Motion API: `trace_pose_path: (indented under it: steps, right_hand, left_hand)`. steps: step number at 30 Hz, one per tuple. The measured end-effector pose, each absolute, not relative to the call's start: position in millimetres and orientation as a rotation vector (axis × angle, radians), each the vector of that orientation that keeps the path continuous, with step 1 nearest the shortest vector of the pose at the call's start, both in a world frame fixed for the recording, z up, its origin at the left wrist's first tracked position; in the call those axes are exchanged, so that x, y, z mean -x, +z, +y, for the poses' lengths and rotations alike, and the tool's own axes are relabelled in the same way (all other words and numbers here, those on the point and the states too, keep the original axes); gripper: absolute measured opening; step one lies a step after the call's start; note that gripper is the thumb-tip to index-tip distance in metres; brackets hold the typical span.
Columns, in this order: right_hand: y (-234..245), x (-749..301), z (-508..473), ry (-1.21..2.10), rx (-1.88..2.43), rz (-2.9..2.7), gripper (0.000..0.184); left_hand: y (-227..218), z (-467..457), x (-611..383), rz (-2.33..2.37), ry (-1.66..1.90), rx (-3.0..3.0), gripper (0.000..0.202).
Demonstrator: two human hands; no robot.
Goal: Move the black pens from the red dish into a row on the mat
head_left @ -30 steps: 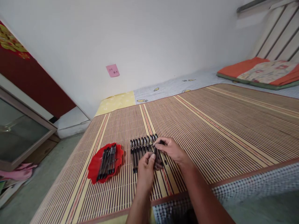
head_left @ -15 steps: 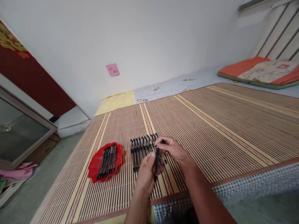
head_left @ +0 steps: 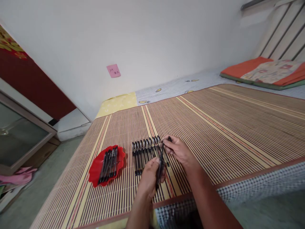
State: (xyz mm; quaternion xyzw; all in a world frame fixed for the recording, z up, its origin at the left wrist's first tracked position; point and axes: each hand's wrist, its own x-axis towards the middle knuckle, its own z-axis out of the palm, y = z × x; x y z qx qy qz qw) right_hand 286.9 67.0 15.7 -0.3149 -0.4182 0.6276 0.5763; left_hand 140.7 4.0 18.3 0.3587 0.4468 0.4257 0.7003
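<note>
My left hand (head_left: 150, 173) is closed around the barrel of a black pen (head_left: 160, 170), which slants up toward my right hand. My right hand (head_left: 176, 148) is closed by the pen's upper end, with a short black piece that looks like a pen cap (head_left: 169, 139) showing between its fingers. Just left of and behind my hands, a row of capped black pens (head_left: 144, 156) with clear barrels lies side by side on the striped mat. My hands partly cover the row's right end. Further left, a red scalloped dish (head_left: 95, 168) holds several more pens (head_left: 109, 165).
A striped bamboo mat (head_left: 202, 136) covers the bed up to the white wall (head_left: 166, 41). Folded orange and floral bedding (head_left: 264, 71) lies at the far right. A pink note (head_left: 113, 70) is stuck on the wall. A glass-paned cabinet (head_left: 21, 136) stands at left.
My right hand has drawn slightly up and right from the left hand. More of the held pen shows, and the black cap-like piece now stands up from my right fingers.
</note>
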Motion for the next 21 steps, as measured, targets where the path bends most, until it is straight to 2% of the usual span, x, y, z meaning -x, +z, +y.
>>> trace_pose_path:
  steps: [4,9,16,21]
  right_hand:
    - [14.3,-302.8,73.9,1.301,0.757,-0.688,0.033]
    - [5.5,-331.9,79.0,1.057,0.715,-0.45,0.028]
    - [6.4,-300.3,74.0,1.336,0.736,-0.637,0.03]
    - [13.8,-279.6,70.7,1.408,0.734,-0.673,0.032]
  left_hand:
    - [15.0,4.4,-136.8,1.091,0.918,-0.969,0.047]
    - [17.8,6.3,-126.2,1.131,0.884,-1.175,0.047]
    - [16.1,9.5,-129.6,1.101,1.042,-0.982,0.043]
    - [10.3,11.1,-129.3,1.12,1.129,-1.039,0.04]
